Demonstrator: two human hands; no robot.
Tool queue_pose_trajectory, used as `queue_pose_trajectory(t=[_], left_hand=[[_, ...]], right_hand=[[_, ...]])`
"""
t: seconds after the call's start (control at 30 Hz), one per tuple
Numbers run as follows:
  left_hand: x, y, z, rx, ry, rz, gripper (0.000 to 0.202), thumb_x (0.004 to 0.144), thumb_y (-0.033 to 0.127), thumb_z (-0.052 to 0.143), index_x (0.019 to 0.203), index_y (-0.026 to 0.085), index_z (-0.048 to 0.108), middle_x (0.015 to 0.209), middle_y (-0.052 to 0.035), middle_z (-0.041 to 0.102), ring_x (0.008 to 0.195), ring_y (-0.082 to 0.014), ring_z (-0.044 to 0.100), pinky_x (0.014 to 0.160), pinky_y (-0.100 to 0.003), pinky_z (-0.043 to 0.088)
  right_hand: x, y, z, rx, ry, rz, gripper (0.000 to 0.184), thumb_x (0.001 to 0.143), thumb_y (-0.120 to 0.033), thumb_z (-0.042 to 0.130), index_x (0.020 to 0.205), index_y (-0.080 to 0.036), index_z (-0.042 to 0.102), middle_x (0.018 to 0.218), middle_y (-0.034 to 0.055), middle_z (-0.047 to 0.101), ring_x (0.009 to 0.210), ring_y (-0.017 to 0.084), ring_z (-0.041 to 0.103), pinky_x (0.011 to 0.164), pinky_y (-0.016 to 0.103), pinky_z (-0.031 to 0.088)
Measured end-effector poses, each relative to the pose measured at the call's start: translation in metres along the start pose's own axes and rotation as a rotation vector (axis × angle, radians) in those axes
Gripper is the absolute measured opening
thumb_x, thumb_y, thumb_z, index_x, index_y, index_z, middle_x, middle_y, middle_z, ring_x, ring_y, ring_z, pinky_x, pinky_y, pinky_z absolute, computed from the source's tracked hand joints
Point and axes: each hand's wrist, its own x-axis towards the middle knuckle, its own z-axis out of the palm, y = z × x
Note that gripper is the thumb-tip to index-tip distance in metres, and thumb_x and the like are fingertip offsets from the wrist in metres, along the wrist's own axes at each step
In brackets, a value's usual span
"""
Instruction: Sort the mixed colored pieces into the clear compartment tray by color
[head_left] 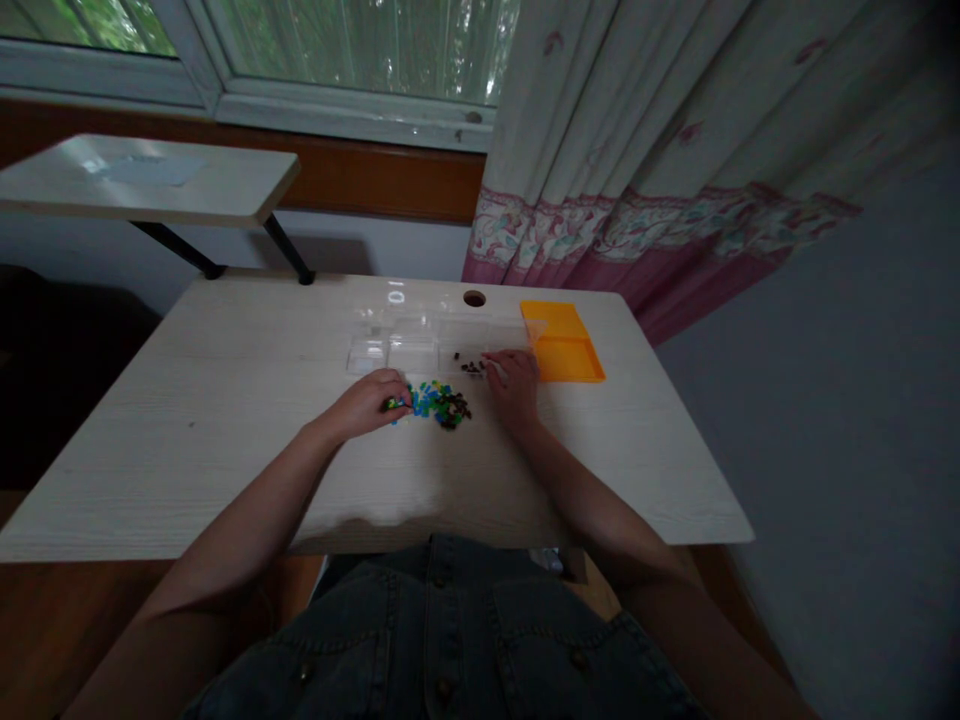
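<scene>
Pile (pixel 435 403): coloured bits, middle of desk (pixel 225 420), long axis left-right.
Left hand (pixel 371 400): fingers curled narrow on pile's left end (grip too small to tell).
Right hand (pixel 514 378): fingertips bunched at dark bits (pixel 471 368) in tray (pixel 409 350), past pile's right end; hold unclear.
Nearer: left hand.

Hidden and indistinct details.
Too tiny to identify: small coloured pieces (pixel 435 402), partly covered by left hand (pixel 371 400); grasp of right hand (pixel 514 375) indiscernible.

We look from a single head-worn camera, forward and steeply down, over our own lap onto the table (pixel 225 400), with the window (pixel 360 50) beyond.
</scene>
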Motion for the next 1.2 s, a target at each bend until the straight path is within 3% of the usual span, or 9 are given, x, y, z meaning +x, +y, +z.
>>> queue_pose_trajectory(t=[0.23, 0.4, 0.57, 0.73, 0.9, 1.2], left_hand=[[0.009, 0.02, 0.018, 0.093, 0.089, -0.047, 0.017, 0.093, 0.032, 0.054, 0.094, 0.019, 0.064, 0.096, -0.0074, 0.059, 0.094, -0.0212, 0.055, 0.086, -0.035, 0.046], [0.012, 0.027, 0.019, 0.063, 0.176, -0.075, 0.021, 0.095, 0.035, 0.051, 0.096, 0.018, 0.063, 0.097, -0.0082, 0.06, 0.095, -0.0212, 0.056, 0.086, -0.035, 0.046], [0.013, 0.028, 0.019, -0.007, 0.257, -0.117, 0.021, 0.096, 0.034, 0.05, 0.096, 0.017, 0.062, 0.089, -0.0059, 0.063, 0.088, -0.019, 0.057, 0.08, -0.032, 0.047], [0.011, 0.027, 0.023, -0.069, 0.271, -0.144, 0.019, 0.091, 0.037, 0.06, 0.096, 0.019, 0.064, 0.08, -0.0015, 0.063, 0.076, -0.0151, 0.059, 0.073, -0.028, 0.048], [0.01, 0.028, 0.026, -0.105, 0.252, -0.133, 0.025, 0.089, 0.034, 0.063, 0.109, 0.02, 0.06, 0.096, -0.0035, 0.067, 0.086, -0.0162, 0.065, 0.08, -0.03, 0.052], [0.01, 0.027, 0.027, -0.108, 0.228, -0.104, 0.024, 0.09, 0.03, 0.06, 0.112, 0.02, 0.057, 0.101, -0.0051, 0.067, 0.091, -0.0174, 0.067, 0.083, -0.032, 0.054]], right_hand=[[-0.003, -0.005, -0.001, -0.021, -0.02, -0.107, 0.023, 0.095, -0.033, 0.052, 0.105, -0.025, 0.071, 0.098, 0.005, 0.067, 0.103, 0.021, 0.056, 0.099, 0.041, 0.038], [-0.008, -0.016, -0.002, -0.014, -0.049, -0.236, 0.021, 0.094, -0.03, 0.055, 0.104, -0.024, 0.072, 0.1, 0.006, 0.068, 0.104, 0.021, 0.056, 0.098, 0.039, 0.039], [-0.016, -0.028, 0.001, 0.011, -0.165, -0.406, 0.02, 0.092, -0.031, 0.059, 0.108, -0.028, 0.071, 0.101, 0.0042, 0.068, 0.109, 0.021, 0.054, 0.099, 0.038, 0.038], [-0.022, -0.034, 0.007, 0.032, -0.19, -0.532, 0.023, 0.092, -0.032, 0.061, 0.113, -0.031, 0.068, 0.102, 0.0023, 0.07, 0.11, 0.02, 0.055, 0.103, 0.039, 0.036], [-0.022, -0.033, 0.008, 0.036, -0.169, -0.557, 0.025, 0.091, -0.031, 0.062, 0.116, -0.031, 0.067, 0.102, 0.0023, 0.07, 0.11, 0.02, 0.055, 0.102, 0.038, 0.037], [-0.02, -0.034, 0.004, 0.035, -0.141, -0.622, 0.016, 0.091, -0.029, 0.062, 0.104, -0.031, 0.072, 0.096, 0.0009, 0.071, 0.106, 0.019, 0.056, 0.099, 0.037, 0.039]])
